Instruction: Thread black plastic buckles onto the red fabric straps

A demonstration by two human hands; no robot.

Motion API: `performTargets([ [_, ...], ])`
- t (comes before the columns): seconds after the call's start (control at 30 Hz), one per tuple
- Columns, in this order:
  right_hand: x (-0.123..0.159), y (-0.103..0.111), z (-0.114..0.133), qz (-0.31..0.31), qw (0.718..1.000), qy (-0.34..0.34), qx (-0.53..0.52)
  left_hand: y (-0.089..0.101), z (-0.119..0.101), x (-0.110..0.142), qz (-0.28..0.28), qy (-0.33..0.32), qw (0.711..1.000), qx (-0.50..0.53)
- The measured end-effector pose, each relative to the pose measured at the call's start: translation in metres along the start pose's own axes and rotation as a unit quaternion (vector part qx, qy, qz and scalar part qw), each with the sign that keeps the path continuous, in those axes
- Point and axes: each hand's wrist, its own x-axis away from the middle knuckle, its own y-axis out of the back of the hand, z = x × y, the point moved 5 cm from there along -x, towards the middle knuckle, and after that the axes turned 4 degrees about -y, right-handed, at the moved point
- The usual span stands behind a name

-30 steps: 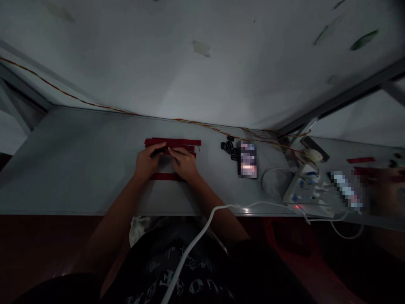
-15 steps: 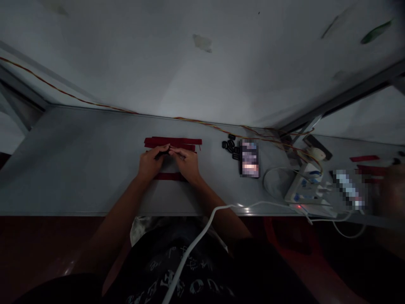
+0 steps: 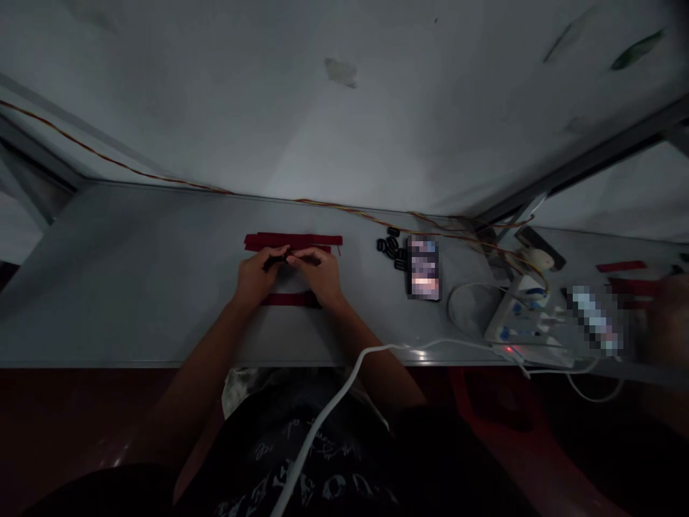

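My left hand (image 3: 257, 276) and my right hand (image 3: 321, 274) meet at the middle of the grey table (image 3: 134, 287), fingertips pinched together over a small dark piece I cannot make out. Just beyond them lies a stack of dark red strips (image 3: 293, 241). A single red strip (image 3: 288, 299) lies under my wrists, partly hidden by both hands. A cluster of small black rings (image 3: 391, 249) sits to the right of the strips.
A phone (image 3: 423, 268) lies right of the rings. Further right are a white power strip (image 3: 525, 323) with cables, more red strips (image 3: 621, 266) and another person's hand (image 3: 667, 316). A red-yellow wire (image 3: 161, 179) runs along the wall. A white cable (image 3: 334, 409) crosses my lap.
My fingertips have drawn closer together in a pinch and lifted slightly off the red stack. The view shifted a little; the other person's hand on the right moved.
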Motion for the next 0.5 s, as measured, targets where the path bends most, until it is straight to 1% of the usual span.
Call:
performTargets([
  [0.17,0.002,-0.002,0.012,0.021,0.994,0.093,0.048,0.001,0.006,0.002,0.016,-0.01,1.0,0.023],
  [0.27,0.0,-0.002,0.011,0.018,0.993,0.109,0.05,0.0,0.009,0.003,0.016,-0.011,0.999,0.037],
  [0.37,-0.006,-0.002,0.003,0.017,0.997,0.079,0.016,-0.002,0.01,0.004,0.006,-0.014,0.998,0.057],
  [0.43,-0.009,-0.004,-0.004,0.027,0.999,0.035,-0.014,-0.003,0.008,0.003,-0.01,-0.024,0.998,0.055],
  [0.5,-0.01,-0.008,-0.009,0.039,0.998,-0.012,-0.039,-0.002,0.005,0.002,-0.031,-0.038,0.998,0.03],
])
